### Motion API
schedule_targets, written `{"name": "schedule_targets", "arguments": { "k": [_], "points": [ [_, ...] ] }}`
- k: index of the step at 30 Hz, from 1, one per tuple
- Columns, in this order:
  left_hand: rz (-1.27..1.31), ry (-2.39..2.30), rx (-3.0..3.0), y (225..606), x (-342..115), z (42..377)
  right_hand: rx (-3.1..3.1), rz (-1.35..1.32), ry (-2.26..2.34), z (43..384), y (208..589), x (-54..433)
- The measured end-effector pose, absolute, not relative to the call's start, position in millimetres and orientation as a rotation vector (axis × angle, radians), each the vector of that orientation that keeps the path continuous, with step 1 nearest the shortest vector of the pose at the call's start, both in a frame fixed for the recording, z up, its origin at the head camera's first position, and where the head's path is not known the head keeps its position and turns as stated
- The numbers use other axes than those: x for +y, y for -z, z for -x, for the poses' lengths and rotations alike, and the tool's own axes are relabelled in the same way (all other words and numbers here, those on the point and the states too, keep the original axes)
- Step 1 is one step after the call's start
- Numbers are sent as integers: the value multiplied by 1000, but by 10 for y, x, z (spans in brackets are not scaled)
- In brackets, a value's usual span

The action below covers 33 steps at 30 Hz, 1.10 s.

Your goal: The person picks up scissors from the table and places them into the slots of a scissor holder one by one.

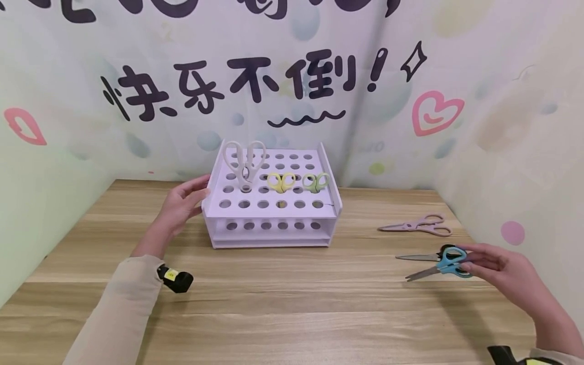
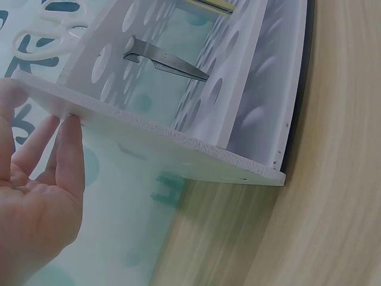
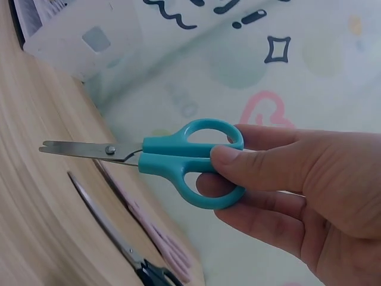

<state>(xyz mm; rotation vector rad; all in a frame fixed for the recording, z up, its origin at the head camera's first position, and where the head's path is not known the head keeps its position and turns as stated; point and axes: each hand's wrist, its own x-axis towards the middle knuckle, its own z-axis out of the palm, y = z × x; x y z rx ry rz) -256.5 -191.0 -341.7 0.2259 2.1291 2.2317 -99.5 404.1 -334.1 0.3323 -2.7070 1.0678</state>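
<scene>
1. I'm resting the left hand (image 1: 180, 203) against the left side of the pale rack (image 1: 269, 243), fingers loosely extended, the forearm (image 1: 118, 304) slanting forward over the desk (image 1: 274, 304).
2. I'm holding the right hand (image 1: 506, 266) out at the right, its fingers pointing left.
3. Thumb and fingers are pinching the turquoise scissors (image 3: 161, 164) by their handles in a narrow grip.
4. Those scissors are hovering above the desk, blades pointing left, near black-handled scissors (image 1: 422, 257).

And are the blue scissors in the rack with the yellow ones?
No, the right hand holds the blue scissors, off to the right of the rack.
</scene>
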Motion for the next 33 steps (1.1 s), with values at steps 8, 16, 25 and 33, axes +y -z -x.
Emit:
{"name": "schedule_targets", "arguments": {
  "k": [8,16,25,33],
  "points": [
    [-234,-2222,2148,3403,-1916,2550,-2730,-450,-994,1132,3173,3786],
    [-222,-2228,2138,3409,-1921,2550,-2690,-607,-922,1380,3058,3477],
    [-212,-2243,2109,3386,-1909,2549,-2705,-753,-927,1629,2940,3093],
    [-204,-2231,2114,3373,-1901,2538,-2729,-807,-990,1807,2828,2839]
  ]
}}
